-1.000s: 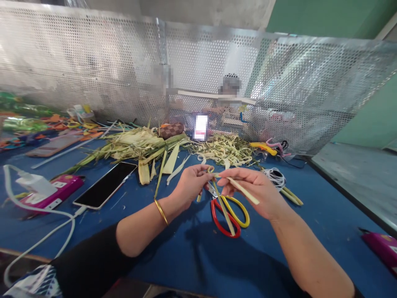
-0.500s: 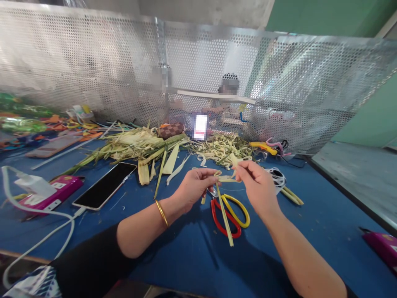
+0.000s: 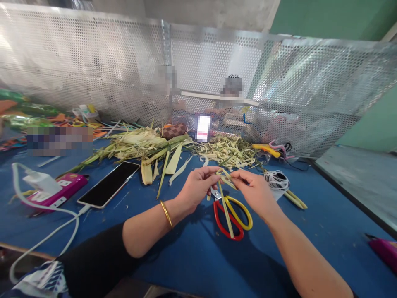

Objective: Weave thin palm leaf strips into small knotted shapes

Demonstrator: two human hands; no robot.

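Note:
My left hand (image 3: 201,184) pinches folded pale-green corn husk strips (image 3: 225,211), and one long end hangs down toward me. Close by on its right, my right hand (image 3: 252,188) is closed on another part of the husk, between thumb and fingers. The fold between both hands is partly covered by my fingertips. Under the hanging strip lie scissors (image 3: 247,225) with one red and one yellow handle loop; my left hand hides part of the blades. A coil of white wire (image 3: 277,180) lies just beyond my right wrist, beside short stalk pieces (image 3: 296,199).
Whole husks (image 3: 136,142) and a heap of shredded strips (image 3: 231,151) lie along the back, before a perforated metal screen (image 3: 211,54). At left are a charging phone (image 3: 109,185) and a purple power strip (image 3: 70,188). A yellow-handled tool (image 3: 266,150) lies at back right.
My right hand has moved left and slightly down, close to my left hand. The husk piece it held upright is now drawn down at the fold. The whole view has shifted slightly.

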